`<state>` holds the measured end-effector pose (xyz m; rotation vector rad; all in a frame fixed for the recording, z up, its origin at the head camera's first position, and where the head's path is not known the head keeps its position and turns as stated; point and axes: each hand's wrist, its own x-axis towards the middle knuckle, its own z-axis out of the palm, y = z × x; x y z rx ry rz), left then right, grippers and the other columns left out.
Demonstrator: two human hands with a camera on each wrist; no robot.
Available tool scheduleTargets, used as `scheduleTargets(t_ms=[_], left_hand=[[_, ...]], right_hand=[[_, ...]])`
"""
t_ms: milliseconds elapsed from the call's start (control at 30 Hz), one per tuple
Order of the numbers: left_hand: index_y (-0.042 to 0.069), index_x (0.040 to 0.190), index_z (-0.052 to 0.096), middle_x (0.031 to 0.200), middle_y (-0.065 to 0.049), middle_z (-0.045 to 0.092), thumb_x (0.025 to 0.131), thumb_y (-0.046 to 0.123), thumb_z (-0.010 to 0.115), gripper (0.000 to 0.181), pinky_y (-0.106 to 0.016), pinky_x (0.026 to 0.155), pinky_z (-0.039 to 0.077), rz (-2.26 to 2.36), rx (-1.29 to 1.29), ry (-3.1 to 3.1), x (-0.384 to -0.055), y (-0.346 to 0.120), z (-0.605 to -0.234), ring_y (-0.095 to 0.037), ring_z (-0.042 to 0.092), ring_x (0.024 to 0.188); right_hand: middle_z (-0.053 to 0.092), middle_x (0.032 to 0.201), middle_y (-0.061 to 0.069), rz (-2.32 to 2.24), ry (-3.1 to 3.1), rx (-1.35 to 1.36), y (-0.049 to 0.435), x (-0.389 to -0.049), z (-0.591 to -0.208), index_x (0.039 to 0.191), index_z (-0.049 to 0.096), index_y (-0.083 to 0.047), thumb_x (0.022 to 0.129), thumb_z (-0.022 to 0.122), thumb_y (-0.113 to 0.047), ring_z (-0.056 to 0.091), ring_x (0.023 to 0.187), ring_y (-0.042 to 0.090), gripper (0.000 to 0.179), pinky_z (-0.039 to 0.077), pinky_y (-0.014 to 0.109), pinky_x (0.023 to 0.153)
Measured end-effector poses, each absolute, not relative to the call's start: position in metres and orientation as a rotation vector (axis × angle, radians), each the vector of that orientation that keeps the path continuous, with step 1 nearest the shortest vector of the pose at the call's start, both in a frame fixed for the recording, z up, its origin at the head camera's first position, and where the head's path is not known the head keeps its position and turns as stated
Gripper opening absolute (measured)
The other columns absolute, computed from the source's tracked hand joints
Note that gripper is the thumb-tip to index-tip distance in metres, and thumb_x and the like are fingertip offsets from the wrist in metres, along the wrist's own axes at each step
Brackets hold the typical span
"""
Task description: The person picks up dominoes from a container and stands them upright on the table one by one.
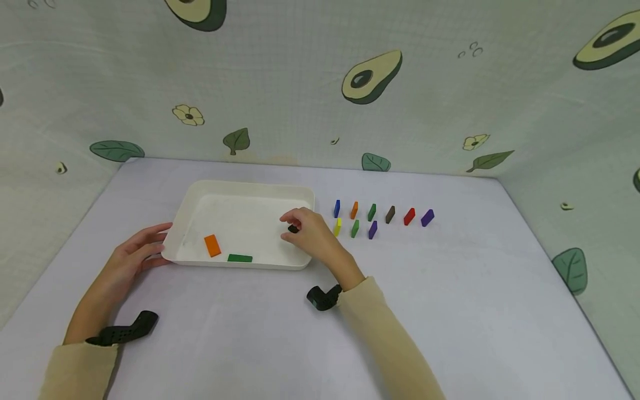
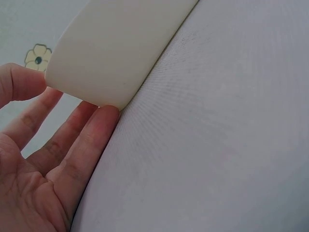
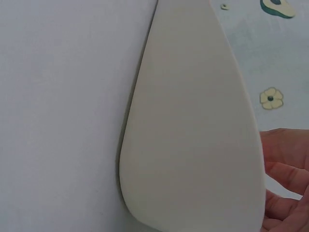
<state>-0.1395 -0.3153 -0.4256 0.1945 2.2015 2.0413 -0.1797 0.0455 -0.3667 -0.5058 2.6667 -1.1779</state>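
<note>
My left hand [image 1: 141, 253] is at the left end of a white tray [image 1: 240, 189]. In the left wrist view, its thumb [image 2: 29, 79] touches the tray's rim and the extended fingers rest against the end wall. Over the tray's right end reaches my right hand [image 1: 312, 230], thumb and fingers bent but parted. A dark domino block [image 1: 293, 228] shows in the gap between them, partly hidden by the hand. Inside the tray lie an orange domino block [image 1: 212, 245] and a green domino block [image 1: 240, 258], the green one along the near wall.
Right of the tray, several coloured domino blocks stand upright in two rows, among them a red block [image 1: 409, 216] and a yellow block [image 1: 337, 227]. Behind the white table [image 1: 450, 311] hangs an avocado-print cloth [image 1: 300, 72]. Black wrist cameras [image 1: 322, 298] are on both wrists.
</note>
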Motion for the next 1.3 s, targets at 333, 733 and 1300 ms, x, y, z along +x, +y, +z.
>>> scheduleTargets(t_ms=[333, 733, 1300], left_hand=[[0.014, 0.138, 0.044, 0.116, 0.012, 0.055, 0.096, 0.013, 0.049, 0.042, -0.016, 0.072, 0.054, 2.038, 0.196, 2.206, -0.138, -0.315, -0.426, 0.001, 0.062, 0.092], [0.014, 0.138, 0.043, 0.117, 0.012, 0.054, 0.097, 0.015, 0.049, 0.042, -0.015, 0.072, 0.054, 2.007, 0.176, 2.239, -0.139, -0.315, -0.427, 0.001, 0.061, 0.093], [0.014, 0.139, 0.043, 0.116, 0.012, 0.054, 0.096, 0.016, 0.05, 0.043, -0.015, 0.072, 0.054, 1.997, 0.161, 2.243, -0.138, -0.313, -0.423, 0.001, 0.061, 0.092]], right_hand=[[0.046, 0.137, 0.009, -0.98, 2.668, -0.412, 0.031, -0.187, -0.367, 0.126, 0.054, -0.011, 0.087, 0.065, -0.017, 0.049, 0.117, 0.021, 0.041, 0.044, 0.034, 0.099], [0.044, 0.141, 0.008, -0.878, 2.76, -0.382, 0.02, -0.19, -0.371, 0.125, 0.054, -0.012, 0.085, 0.068, -0.018, 0.045, 0.125, 0.025, 0.043, 0.042, 0.034, 0.102], [0.043, 0.132, 0.008, -0.673, 2.713, -0.481, 0.023, -0.181, -0.367, 0.121, 0.053, -0.013, 0.083, 0.062, -0.002, 0.037, 0.116, 0.025, 0.041, 0.044, 0.03, 0.089]])
